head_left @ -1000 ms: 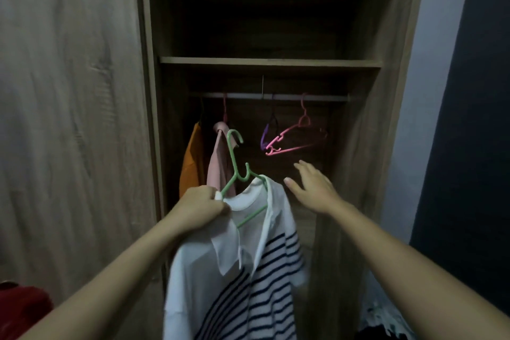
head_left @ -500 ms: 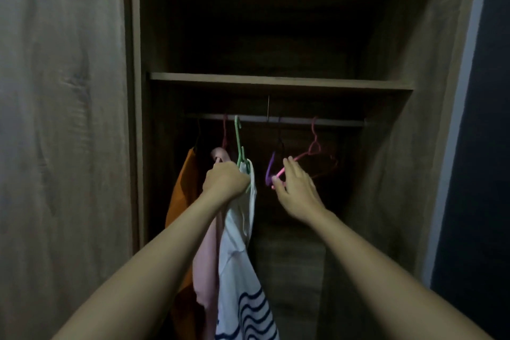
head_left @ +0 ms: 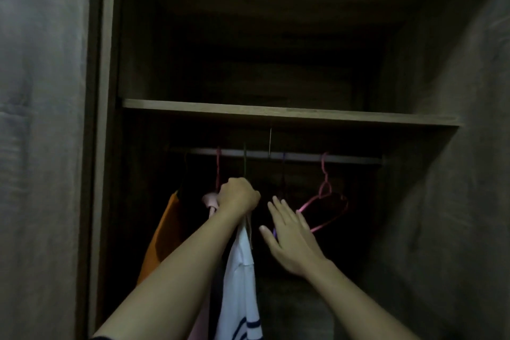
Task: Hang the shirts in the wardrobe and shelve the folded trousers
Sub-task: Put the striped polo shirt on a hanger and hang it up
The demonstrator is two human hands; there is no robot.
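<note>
Inside the dark wardrobe, my left hand is closed around the neck of a green hanger whose hook reaches up over the rail. A white shirt with dark stripes hangs down from that hanger below my fist. My right hand is open with fingers spread, just right of the shirt, holding nothing. An orange shirt and a pink shirt hang on the rail to the left.
An empty pink hanger and a dark purple one hang to the right on the rail. A wooden shelf spans the wardrobe above the rail. The wardrobe door stands at the left, a side panel at the right.
My left hand has lifted the hanger with the striped shirt up to the rail, beside the pink shirt. My right hand stays open close to the empty hangers. The view has moved closer in.
</note>
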